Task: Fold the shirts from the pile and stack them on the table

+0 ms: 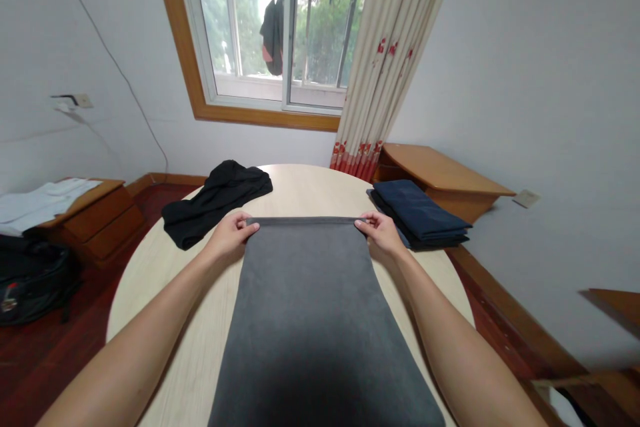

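Observation:
A dark grey garment (310, 280) lies smooth over the round table (165, 320), its near part running out of the bottom of the view. A narrow band runs along its far edge. At that edge's left corner my left hand (235, 232) pinches the cloth between thumb and fingers. My right hand (380, 229) grips the right corner in the same way, and the edge is stretched straight between them. Beyond my left hand is a crumpled black garment (217, 200). A stack of folded dark blue and black clothes (420, 210) sits just past my right hand.
Behind the table are a window (285, 33) and a long curtain (385, 60). A wooden cabinet (445, 170) stands at the back right. To the left are a low wooden drawer unit (95, 220) with white papers or cloth (40, 203) on it, and a black bag (35, 280).

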Demonstrator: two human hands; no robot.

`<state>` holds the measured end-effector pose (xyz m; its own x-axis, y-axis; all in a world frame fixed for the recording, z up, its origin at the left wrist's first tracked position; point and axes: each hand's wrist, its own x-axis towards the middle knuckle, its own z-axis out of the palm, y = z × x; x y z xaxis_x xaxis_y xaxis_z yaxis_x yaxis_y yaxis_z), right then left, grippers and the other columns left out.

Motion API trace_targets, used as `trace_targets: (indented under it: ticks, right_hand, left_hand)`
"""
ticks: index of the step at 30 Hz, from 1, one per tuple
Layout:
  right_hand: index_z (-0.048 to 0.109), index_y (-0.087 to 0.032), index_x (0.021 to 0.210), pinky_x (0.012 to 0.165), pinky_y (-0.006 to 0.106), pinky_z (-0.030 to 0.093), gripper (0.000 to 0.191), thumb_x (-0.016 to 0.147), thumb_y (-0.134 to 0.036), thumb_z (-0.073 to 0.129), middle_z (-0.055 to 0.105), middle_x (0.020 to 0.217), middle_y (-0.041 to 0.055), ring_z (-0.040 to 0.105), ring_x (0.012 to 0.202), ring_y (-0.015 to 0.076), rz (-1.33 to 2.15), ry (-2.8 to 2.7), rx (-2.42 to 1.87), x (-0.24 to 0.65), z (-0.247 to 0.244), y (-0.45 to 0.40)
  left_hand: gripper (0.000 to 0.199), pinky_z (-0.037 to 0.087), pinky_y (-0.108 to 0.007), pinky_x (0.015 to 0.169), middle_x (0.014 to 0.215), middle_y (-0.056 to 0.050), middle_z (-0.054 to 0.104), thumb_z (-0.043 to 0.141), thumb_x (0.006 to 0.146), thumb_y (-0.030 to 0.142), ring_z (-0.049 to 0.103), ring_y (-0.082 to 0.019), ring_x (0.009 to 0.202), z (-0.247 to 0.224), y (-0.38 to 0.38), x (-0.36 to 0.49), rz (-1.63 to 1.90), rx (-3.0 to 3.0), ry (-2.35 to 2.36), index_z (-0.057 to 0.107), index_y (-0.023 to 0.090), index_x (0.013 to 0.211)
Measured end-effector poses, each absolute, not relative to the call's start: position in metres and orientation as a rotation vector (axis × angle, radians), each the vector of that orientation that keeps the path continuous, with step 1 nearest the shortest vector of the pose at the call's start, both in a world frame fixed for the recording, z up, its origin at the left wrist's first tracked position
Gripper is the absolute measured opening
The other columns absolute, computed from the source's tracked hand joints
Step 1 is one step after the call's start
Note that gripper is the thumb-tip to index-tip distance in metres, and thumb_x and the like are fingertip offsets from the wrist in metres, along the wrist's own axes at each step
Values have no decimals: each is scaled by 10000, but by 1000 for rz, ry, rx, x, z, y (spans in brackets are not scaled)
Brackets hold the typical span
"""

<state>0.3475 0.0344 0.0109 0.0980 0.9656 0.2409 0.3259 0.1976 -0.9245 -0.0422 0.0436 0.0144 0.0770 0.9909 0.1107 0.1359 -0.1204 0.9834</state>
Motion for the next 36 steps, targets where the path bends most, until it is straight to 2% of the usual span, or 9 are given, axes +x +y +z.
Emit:
trace_targets:
  ticks: [6,10,13,15,18,21,25,31,36]
  right_hand:
    - [565,-211,873,592,276,386,494,667,-631,724,518,662,-20,479,612,153,618,-1567,-1402,350,-1,38]
    - [607,-196,975,677,296,422,297,794,-427,653,561,685,-4,539,676,184,376,-1803,-1662,344,-4,38]
    - [617,-167,1176,872,377,441,357,858,-327,588,674,966,119,605,954,270,42,-1933,-1762,329,12,29]
    - [589,-152,1292,1004,436,395,442,901,-353,547,642,1212,178,558,1151,316,-74,-2057,-1656,312,21,18]
    - [512,-189,1429,1145,479,277,575,940,-491,499,529,1450,145,441,1354,318,54,-2356,-1410,283,20,2]
    - [452,-220,1494,1206,511,154,655,957,-593,425,403,1567,106,300,1469,304,180,-2525,-1377,270,4,-5]
    - [387,-223,1535,1214,517,134,702,971,-640,353,308,1614,92,238,1500,298,209,-2459,-1542,290,-12,2]
    - [358,-165,1542,1198,552,174,711,988,-611,339,303,1610,124,238,1498,320,280,-2270,-1828,325,-13,8]
    - [373,7,1498,1196,496,227,767,990,-567,368,384,1550,220,347,1447,319,151,-2058,-1946,326,-11,-3]
  left_hand:
    - [358,371,-254,548,561,47,506,753,675,488,511,-148,546,9,51,-49,1128,1712,1447,588,191,792]
    - [260,407,-289,633,670,-3,591,729,735,408,595,-218,696,7,49,-44,904,1947,1714,610,196,826]
    - [340,450,-375,853,985,-107,683,683,806,397,607,-308,1010,20,32,-27,881,2190,1801,644,183,1068]
    - [381,381,-440,1026,1246,-156,639,576,899,403,531,-332,1207,27,14,-7,904,2425,1679,631,174,1199]
    - [476,196,-508,1181,1493,-125,500,448,973,457,402,-311,1391,20,-9,24,663,2688,1353,580,194,1347]
    - [547,105,-563,1201,1586,-106,375,407,980,503,278,-313,1481,3,-13,35,412,2692,1302,517,224,1437]
    - [637,135,-551,1201,1622,-88,293,380,968,592,206,-313,1511,-10,0,19,358,2593,1414,445,246,1499]
    - [734,138,-571,1194,1629,-147,242,370,957,631,179,-339,1515,-11,15,-3,359,2465,1619,383,179,1534]
    - [809,115,-635,1171,1650,-161,134,273,968,663,77,-382,1524,-8,15,-14,312,2293,1828,320,111,1557]
